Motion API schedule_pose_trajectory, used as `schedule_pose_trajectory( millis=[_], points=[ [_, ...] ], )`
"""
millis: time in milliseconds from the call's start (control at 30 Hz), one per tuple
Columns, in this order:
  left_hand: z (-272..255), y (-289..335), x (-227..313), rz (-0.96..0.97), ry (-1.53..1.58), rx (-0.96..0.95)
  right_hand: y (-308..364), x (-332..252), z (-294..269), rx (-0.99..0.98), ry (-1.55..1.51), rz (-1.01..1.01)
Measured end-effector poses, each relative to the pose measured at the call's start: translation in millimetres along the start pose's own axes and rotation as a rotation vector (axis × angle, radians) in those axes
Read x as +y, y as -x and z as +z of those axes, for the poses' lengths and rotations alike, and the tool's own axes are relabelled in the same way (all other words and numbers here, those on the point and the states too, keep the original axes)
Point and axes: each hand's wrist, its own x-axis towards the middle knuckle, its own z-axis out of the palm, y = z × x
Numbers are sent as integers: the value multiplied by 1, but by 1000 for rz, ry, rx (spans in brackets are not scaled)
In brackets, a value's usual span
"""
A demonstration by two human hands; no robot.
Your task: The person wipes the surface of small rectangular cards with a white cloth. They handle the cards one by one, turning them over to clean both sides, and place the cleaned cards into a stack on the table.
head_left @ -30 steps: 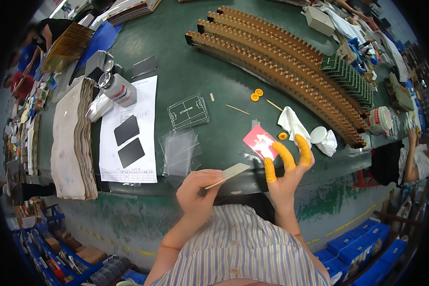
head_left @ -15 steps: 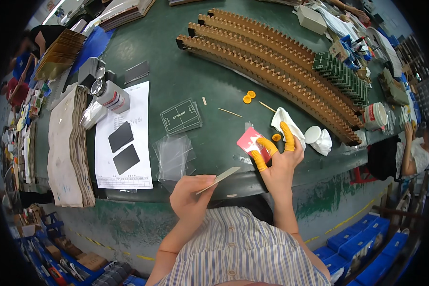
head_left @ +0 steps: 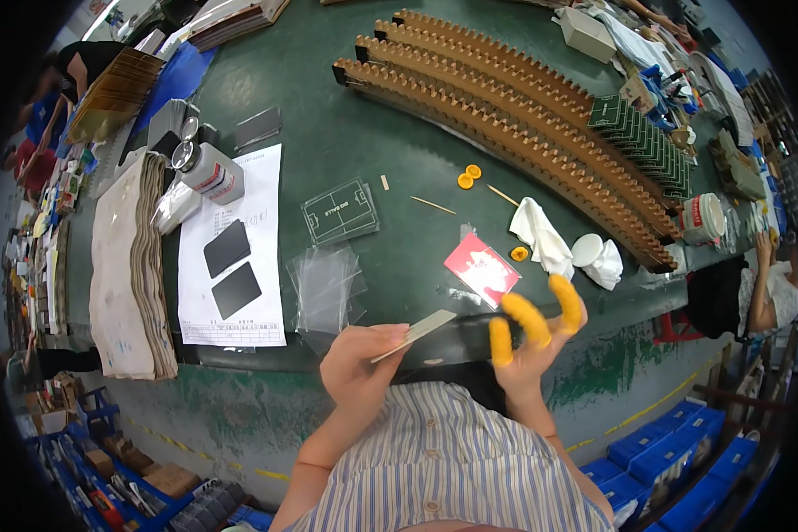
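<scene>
My left hand [head_left: 361, 359] pinches a thin, pale flat plate [head_left: 434, 324] by its edge, tilted above the table's near edge. Yellow finger cots cover several fingertips of my right hand [head_left: 534, 346], which is raised with its fingers spread and nothing in them. Just beyond that hand lies a red-pink card [head_left: 475, 259] with a white patch. Close by are a crumpled white cloth [head_left: 539, 235] and a small orange-yellow rolled finger cot [head_left: 519, 254]. Clear plastic sheets [head_left: 326, 282] lie left of the card, below a dark green plate with white line markings [head_left: 337, 213].
Long brown notched racks [head_left: 496, 124] curve across the far right, with green plates [head_left: 652, 146] standing in them. Left are a metal-lidded bottle [head_left: 217, 173], a paper sheet [head_left: 270, 310] bearing dark cards [head_left: 237, 291], and a cardboard stack [head_left: 120, 266]. A jar [head_left: 702, 218] stands right.
My right hand has come off the red-pink card and drawn back toward me, fingers spreading. The left hand still holds the pale plate and has barely moved.
</scene>
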Motion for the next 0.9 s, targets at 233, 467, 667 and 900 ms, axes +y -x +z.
schedule_pose_trajectory(
  millis=[233, 467, 667, 900],
  points=[
    [1, 0, 2, 10, -35, -43, 4, -20, -4, -149, -10, -180],
    [1, 2, 2, -3, -29, -55, 4, -23, -3, -173, -22, -168],
    [0, 0, 2, 13, -29, -55, 5, -24, -1, -189, -42, -152],
    [-1, 2, 2, 6, -7, -47, 6, -23, -1, -194, -30, -160]
  ],
)
